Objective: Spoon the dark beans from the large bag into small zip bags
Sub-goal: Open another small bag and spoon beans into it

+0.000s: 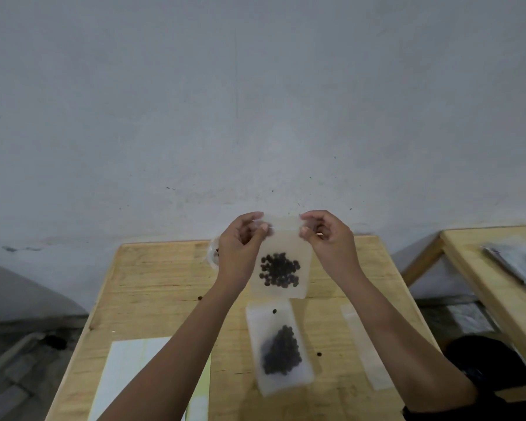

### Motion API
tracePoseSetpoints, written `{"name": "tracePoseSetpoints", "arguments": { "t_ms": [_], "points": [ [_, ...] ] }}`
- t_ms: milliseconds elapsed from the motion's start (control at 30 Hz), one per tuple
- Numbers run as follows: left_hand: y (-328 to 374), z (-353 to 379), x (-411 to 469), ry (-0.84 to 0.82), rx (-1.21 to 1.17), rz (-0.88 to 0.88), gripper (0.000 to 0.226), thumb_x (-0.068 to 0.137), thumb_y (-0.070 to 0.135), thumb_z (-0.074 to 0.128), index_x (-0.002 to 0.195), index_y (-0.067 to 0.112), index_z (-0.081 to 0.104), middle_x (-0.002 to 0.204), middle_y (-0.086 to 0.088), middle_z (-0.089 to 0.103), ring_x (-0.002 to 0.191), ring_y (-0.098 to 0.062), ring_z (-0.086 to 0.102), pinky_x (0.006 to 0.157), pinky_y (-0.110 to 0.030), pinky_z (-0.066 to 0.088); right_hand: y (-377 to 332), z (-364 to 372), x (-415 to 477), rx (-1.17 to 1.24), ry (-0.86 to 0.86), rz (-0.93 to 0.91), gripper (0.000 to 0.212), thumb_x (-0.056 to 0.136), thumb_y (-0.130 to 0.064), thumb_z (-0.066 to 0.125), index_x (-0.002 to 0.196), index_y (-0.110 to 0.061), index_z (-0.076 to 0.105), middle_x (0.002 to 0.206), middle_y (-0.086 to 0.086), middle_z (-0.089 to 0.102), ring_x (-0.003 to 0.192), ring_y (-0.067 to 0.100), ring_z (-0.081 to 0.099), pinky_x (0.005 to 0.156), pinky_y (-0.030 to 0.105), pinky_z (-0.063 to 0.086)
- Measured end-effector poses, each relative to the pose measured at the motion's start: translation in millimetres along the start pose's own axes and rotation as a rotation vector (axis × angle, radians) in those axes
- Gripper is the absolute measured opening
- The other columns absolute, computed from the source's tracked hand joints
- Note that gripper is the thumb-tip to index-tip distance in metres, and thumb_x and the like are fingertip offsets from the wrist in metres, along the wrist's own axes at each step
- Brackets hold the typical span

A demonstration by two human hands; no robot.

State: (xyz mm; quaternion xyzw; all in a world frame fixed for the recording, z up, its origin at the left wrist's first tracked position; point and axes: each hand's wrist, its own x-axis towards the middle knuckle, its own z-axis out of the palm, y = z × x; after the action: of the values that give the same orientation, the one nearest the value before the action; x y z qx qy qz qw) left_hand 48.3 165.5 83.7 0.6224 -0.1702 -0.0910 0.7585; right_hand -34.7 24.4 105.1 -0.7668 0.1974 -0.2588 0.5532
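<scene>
Over plywood table [164, 284], frosted rectangular bag [284, 245]

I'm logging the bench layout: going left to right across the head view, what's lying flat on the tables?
white sheet → filled zip bag → empty zip bag → dark packet on the second table

1. I see a wooden counter [152, 287].
2. A filled zip bag [281, 347] lies flat near its centre.
3. An empty zip bag [362, 344] lies at 3 o'clock.
4. Pale sheets [134, 378] lie at 7 o'clock.
5. A loose bean [199, 298] sits at 10 o'clock.
</scene>
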Motion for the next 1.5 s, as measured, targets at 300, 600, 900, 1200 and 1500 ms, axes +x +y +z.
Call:
{"name": "tracePoseSetpoints", "arguments": {
  "t_ms": [300,600,900,1200,1500],
  "points": [
    [1,26,-16,-0.149,0.066,-0.022,0.017,0.086,0.006,0.064,0.102,0.010,0.062,0.089,-0.008,0.072,0.087,-0.017,0.070,0.083,-0.030,0.054,-1,-13,-2,-0.051,-0.021,0.055,0.022,0.072,-0.012,0.078,0.078,-0.028,0.065,0.090,-0.012,0.068,0.094,0.010,0.063,0.089,0.041,0.053],
    [2,32,-10,-0.226,0.048,-0.029,0.021,0.093,-0.001,0.050,0.104,0.011,0.063,0.085,0.001,0.072,0.084,-0.010,0.069,0.075,-0.021,0.053,1,-32,-2,0.148,-0.154,0.121,0.020,0.084,-0.004,0.065,0.100,-0.016,0.065,0.089,0.015,0.070,0.081,0.019,0.071,0.070,0.028,0.058],
    [-12,17,-35,-0.245,0.025,-0.136,0.036,0.094,0.010,0.052,0.128,0.020,0.044,0.092,-0.016,0.069,0.080,-0.026,0.070,0.063,-0.032,0.058,22,-29,-14,0.249,-0.137,0.323,0.014,0.083,0.000,0.065,0.092,-0.010,0.063,0.083,0.004,0.072,0.066,0.011,0.070,0.058,0.019,0.055],
    [-94,-18,-94,-0.064,0.258,-0.430,0.043,0.086,0.017,0.066,0.125,0.021,0.047,0.088,-0.011,0.066,0.063,-0.019,0.068,0.054,-0.037,0.058,107,11,-60,0.018,0.021,0.578,0.037,0.077,-0.013,0.075,0.096,-0.013,0.044,0.093,0.003,0.056,0.084,0.019,0.061,0.074,0.032,0.054],
    [-133,-31,-105,-0.101,0.617,-0.421,0.049,0.089,0.014,0.060,0.134,0.012,0.043,0.123,-0.007,0.053,0.113,-0.015,0.049,0.087,-0.011,0.039,143,46,-82,-0.306,-0.224,0.458,0.044,0.076,-0.019,0.074,0.115,-0.014,0.054,0.114,-0.002,0.051,0.106,0.009,0.046,0.088,0.023,0.039]
  ]
}}
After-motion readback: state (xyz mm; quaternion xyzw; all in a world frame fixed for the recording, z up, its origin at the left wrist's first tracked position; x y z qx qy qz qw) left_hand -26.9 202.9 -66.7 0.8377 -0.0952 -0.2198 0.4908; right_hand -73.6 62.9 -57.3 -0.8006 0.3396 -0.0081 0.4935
